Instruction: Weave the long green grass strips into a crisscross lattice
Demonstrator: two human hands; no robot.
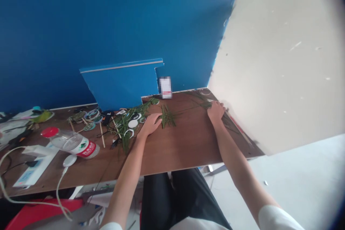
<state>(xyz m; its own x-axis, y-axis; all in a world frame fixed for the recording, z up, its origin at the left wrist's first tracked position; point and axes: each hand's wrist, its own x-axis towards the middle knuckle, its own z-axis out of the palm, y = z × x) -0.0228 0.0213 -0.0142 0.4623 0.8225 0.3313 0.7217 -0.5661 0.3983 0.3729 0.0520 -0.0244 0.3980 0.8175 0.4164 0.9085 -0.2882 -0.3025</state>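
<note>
Rests left hand (151, 124), with fingers loosely parted, against left edge of weave (168, 116), running near to far; farther right, well apart from weave, curls right hand (216, 111) beside loose strips (202, 103); cannot tell if gripping.

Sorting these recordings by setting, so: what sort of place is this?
Probably an indoor workspace with partitions, though little beyond it shows. Green strips lie on a brown table, and a tall blue panel stands along its back edge.
</note>
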